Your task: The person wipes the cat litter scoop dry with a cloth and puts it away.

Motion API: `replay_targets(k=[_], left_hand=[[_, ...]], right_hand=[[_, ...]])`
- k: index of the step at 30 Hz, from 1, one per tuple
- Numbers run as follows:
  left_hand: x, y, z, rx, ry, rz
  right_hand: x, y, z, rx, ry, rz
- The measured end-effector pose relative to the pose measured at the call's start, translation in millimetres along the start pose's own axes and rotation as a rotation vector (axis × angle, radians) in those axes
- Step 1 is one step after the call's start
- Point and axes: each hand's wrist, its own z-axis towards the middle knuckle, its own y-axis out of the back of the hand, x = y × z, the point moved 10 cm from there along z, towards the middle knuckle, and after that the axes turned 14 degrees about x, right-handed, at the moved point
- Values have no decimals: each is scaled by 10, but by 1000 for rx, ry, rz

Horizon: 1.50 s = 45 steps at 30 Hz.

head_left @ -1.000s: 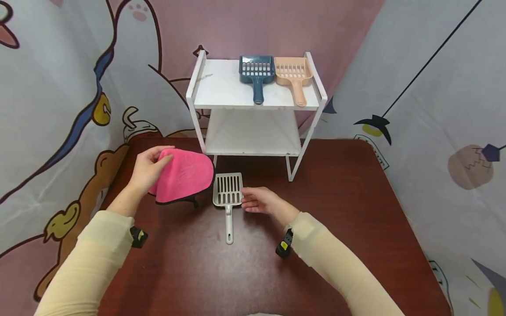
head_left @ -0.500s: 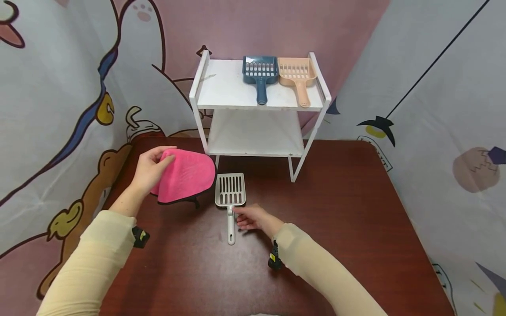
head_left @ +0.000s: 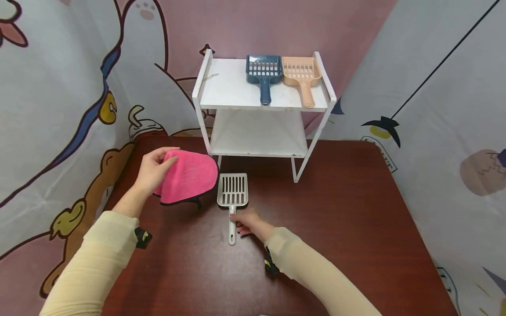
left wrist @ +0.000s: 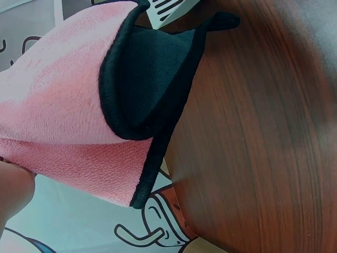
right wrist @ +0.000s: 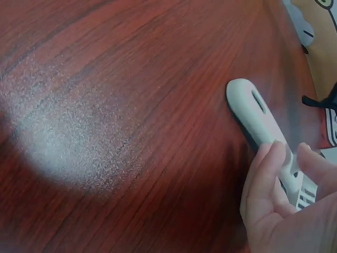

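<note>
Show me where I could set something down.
The glossy brown table is bare right of the white two-tier shelf and between the cream sleeves. On the shelf's top, there's room left of the blue slotted plastic scoop. Crowded: left of centre, where the left hand holds pink fuzzy cloth beside the grey slotted plastic scoop, with the right hand at its handle.

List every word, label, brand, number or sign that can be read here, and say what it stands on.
Nothing can be read with certainty.
Backdrop, by the table's back right corner: letter-like marks on a printed band, too small to read.
Backdrop, by the table's right edge: a similar print, too small to tell.
Gray scoop, blue scoop, peach scoop, pink cloth, white shelf: no lettering visible.
</note>
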Motion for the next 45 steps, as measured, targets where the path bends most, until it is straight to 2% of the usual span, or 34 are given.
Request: replay_targets(k=[2,4,6,11,14,20,25,31,37,41,45], left_hand=[[4,-6,13,-3,-4,5],[5,-8,23,-5,-8,10],[2,-6,25,-7,-10,12],[-30,8,7,-3,-13,14],[-47,11,-6,-4,-14,20],[-72,-39,-16,13,-33,5],[-94,-106,-23,43,-35,9],[-140,-138,-38,40,-18,17],[-163,-222,-36,79,-24,21],[-183,-339,-18,107,-9,28],[-269,-568,20,153,-17,27]], right_hand=[[88,-22,-156,-2,12,0],[140,-42,-245,32,29,7],[154,-41,-267,71,56,29],[189,-13,-274,230,124,172],[255,50,-307,296,175,211],[361,349,-427,288,255,130],[371,556,-564,349,265,64],[449,818,-819,401,294,9],[611,1070,-1135,394,329,-75],[740,1106,-1297,405,339,-116],[826,1011,-1386,428,336,-122]])
